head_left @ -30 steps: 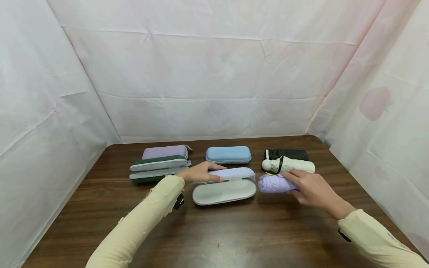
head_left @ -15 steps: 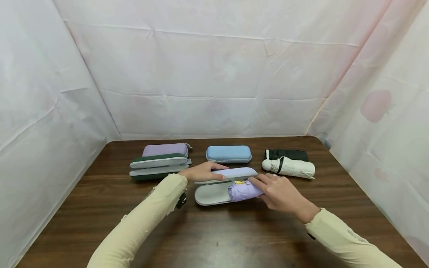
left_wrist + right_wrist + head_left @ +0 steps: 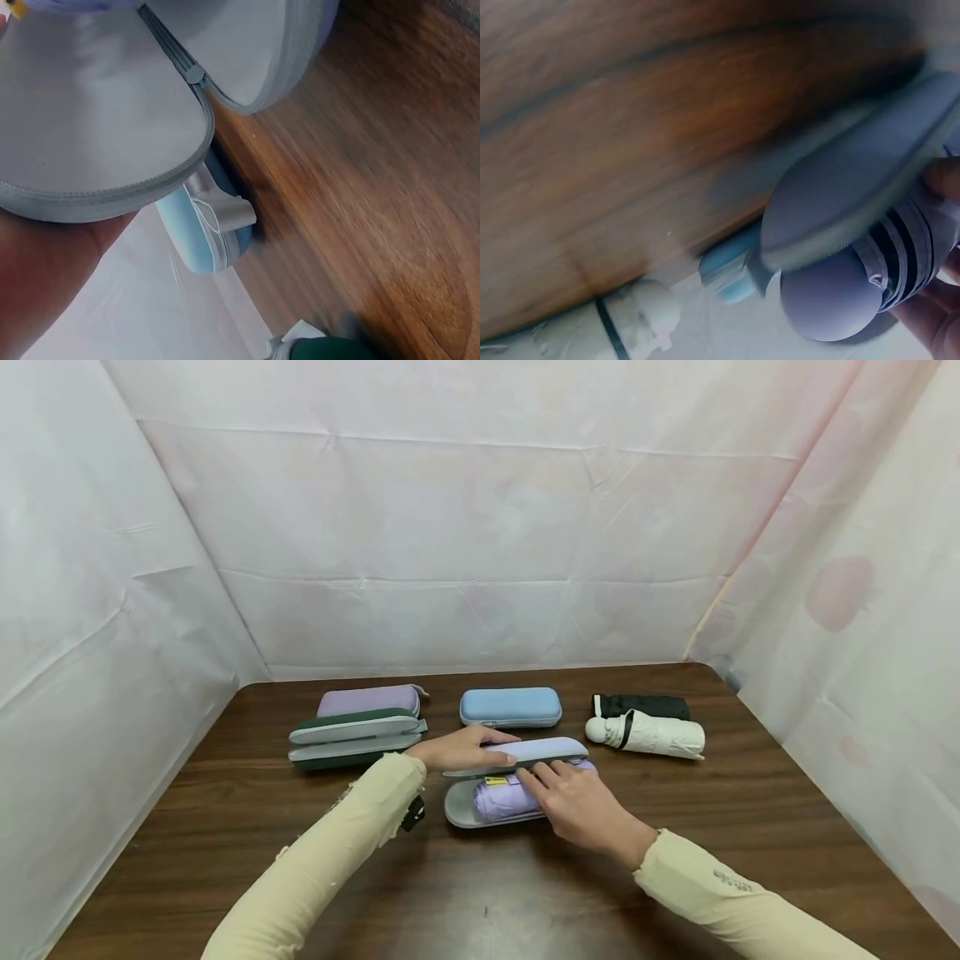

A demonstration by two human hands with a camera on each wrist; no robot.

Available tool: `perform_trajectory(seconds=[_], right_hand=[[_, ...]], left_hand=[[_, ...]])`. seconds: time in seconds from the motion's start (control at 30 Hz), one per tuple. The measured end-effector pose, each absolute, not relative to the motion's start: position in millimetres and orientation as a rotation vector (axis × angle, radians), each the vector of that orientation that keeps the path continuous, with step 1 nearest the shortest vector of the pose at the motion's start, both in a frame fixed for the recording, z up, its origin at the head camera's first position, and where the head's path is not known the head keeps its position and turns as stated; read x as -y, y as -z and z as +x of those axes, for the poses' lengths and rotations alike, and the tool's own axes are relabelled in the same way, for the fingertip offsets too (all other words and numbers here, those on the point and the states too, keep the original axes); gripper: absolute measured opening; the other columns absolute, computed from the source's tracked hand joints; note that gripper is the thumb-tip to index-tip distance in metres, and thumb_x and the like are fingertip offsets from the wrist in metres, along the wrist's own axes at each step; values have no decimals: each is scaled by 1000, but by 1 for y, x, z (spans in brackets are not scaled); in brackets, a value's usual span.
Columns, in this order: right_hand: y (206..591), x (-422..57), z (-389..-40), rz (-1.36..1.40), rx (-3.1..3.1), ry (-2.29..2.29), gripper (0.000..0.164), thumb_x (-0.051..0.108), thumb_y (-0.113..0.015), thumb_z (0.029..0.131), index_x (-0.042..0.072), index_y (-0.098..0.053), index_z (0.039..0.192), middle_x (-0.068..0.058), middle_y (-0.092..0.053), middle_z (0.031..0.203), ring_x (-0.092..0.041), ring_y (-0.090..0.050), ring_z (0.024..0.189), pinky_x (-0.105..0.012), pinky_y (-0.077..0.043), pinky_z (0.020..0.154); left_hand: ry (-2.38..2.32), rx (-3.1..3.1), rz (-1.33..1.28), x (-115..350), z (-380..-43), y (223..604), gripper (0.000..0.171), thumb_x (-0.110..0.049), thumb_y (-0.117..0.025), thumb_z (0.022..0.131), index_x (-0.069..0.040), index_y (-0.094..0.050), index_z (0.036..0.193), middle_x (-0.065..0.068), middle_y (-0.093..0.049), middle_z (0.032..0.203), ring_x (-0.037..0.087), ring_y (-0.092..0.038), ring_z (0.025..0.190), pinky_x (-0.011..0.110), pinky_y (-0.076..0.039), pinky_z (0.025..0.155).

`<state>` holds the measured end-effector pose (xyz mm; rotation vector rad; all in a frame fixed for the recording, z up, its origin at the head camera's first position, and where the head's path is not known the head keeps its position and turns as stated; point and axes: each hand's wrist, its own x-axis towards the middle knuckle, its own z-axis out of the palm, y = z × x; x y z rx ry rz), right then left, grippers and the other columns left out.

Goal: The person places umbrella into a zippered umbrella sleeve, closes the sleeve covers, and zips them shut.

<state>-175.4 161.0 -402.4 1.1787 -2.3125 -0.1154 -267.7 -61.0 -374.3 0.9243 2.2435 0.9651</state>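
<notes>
A lavender zip case [image 3: 551,747] with a grey lining lies unzipped in front of me, lid raised. My left hand [image 3: 461,749] holds that lid at its left end, thumb on the front edge. In the left wrist view the lining [image 3: 90,112] and zip track face the camera. My right hand [image 3: 581,806] grips a folded lavender umbrella [image 3: 498,802] with a yellow tag, lying lengthwise in the case's lower half beneath the lid. Its round handle end [image 3: 832,300] and dark-striped band show in the right wrist view. The right fingertips reach under the lid's front edge.
Behind the case stands a closed blue case [image 3: 510,705]. To the left, a dark green case [image 3: 356,735] gapes open before a closed purple one [image 3: 367,699]. A white folded umbrella [image 3: 660,734] and a black one [image 3: 647,705] lie at the right.
My right hand has carried the lavender umbrella leftward from beside the case into its lower half. The left hand has kept the lid raised, shifting slightly right with the case.
</notes>
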Motion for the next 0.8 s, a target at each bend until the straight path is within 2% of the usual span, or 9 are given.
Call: perform_trajectory(seconds=[0.57, 0.8], right_hand=[[414, -147, -181, 1149, 2421, 86, 48, 7, -71, 72, 5, -62, 119, -9, -62, 99, -23, -61, 70, -35, -48, 49], [413, -146, -185, 1200, 2490, 20, 42, 9, -78, 68, 7, -64, 107, -6, -62, 96, -21, -61, 72, -36, -48, 51]], left_hand=[[-959, -2279, 978, 57, -264, 374, 54, -37, -58, 94, -9, -50, 139, 3, -53, 134, 10, -51, 113, 32, -41, 94], [-944, -2304, 995, 55, -261, 372, 54, -37, -60, 93, -11, -52, 138, 1, -56, 131, 7, -53, 111, 28, -42, 93]])
